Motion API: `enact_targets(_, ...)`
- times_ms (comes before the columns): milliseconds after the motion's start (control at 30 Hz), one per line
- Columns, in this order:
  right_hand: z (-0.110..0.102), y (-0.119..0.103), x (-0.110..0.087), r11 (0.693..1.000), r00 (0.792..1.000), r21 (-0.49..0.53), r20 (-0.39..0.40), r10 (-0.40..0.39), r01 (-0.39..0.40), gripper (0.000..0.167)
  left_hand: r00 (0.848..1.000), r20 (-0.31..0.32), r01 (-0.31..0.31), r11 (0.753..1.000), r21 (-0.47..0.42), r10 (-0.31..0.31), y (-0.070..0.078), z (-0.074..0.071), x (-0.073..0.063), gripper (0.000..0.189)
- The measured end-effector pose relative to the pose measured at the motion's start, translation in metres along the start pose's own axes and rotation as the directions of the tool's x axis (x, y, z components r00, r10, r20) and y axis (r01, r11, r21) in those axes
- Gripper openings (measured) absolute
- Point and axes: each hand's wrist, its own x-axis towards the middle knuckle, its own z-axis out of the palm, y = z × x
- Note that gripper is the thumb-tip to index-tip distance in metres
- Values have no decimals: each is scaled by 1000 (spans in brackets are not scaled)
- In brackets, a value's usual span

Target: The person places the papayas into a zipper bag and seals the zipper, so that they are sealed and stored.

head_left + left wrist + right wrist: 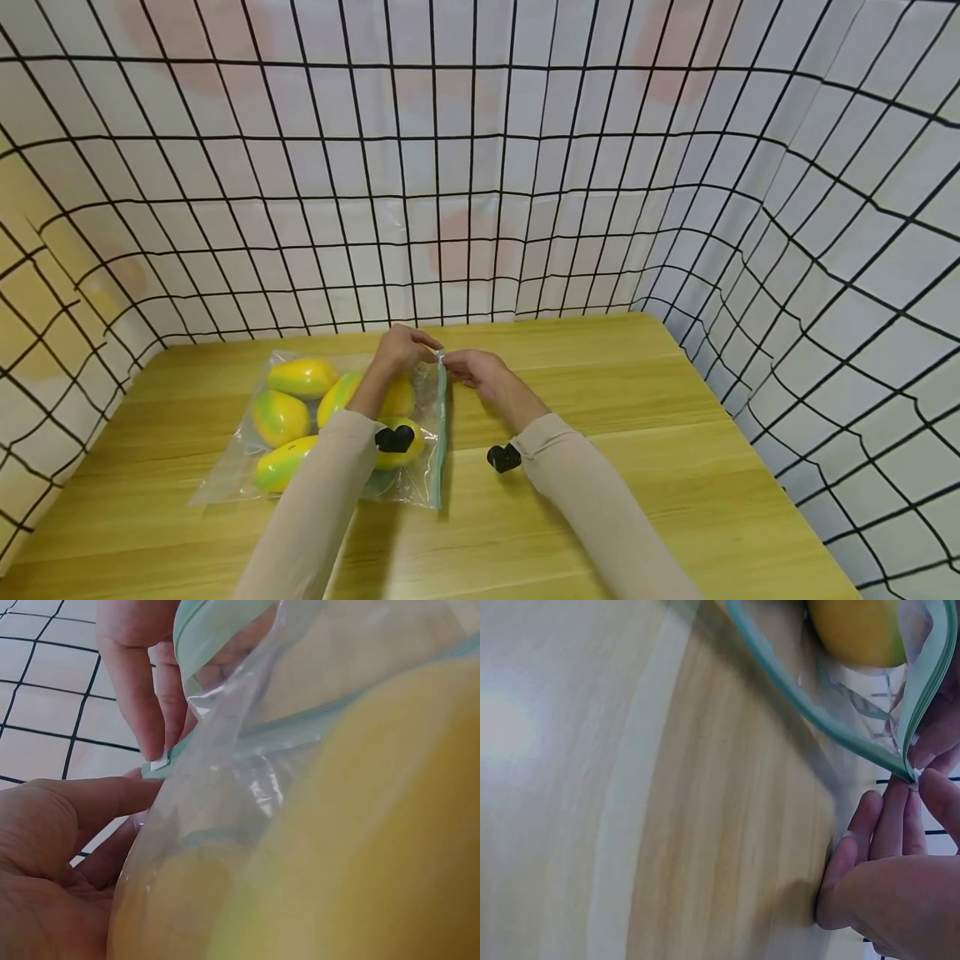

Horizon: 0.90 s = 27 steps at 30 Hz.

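Note:
A clear zipper bag [411, 487] lies on the table with several yellow-green, mango-like fruits [303, 377] inside. Its pale green zip edge [441, 442] faces right, and the right wrist view shows the two strips of the mouth parted. At the far end of that edge, a small white slider [159, 762] sits on the zip. My right hand [486, 375] pinches the slider between thumb and fingers. Just left of it, my left hand [403, 350] grips the bag's far corner between thumb and fingers. My left forearm covers part of the bag and fruits.
The wooden table [600, 500] extends to the right of the bag and in front of it. A black wire grid [472, 167] stands along the back and both sides, with a pale patterned sheet behind it.

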Motion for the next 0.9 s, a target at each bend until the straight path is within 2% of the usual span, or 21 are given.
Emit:
enact_targets(300,0,3,-4,998,998,18,1,-56,56,25,999,-32,-25,999,20,25,1,-2,2,14)
enact_targets(467,-1,5,-8,998,999,-38,26,-41,42,24,996,-87,-14,1000,17,15,3,-7,1,13)
enact_targets(767,3,9,-28,986,995,-159,93,-34,49,19,992,-125,8,1000,-7,-8,2,-27,-3,15)
enact_targets(900,3,10,-37,983,994,-173,98,-39,55,19,991,-130,8,1000,5,-8,4,-33,-3,16)
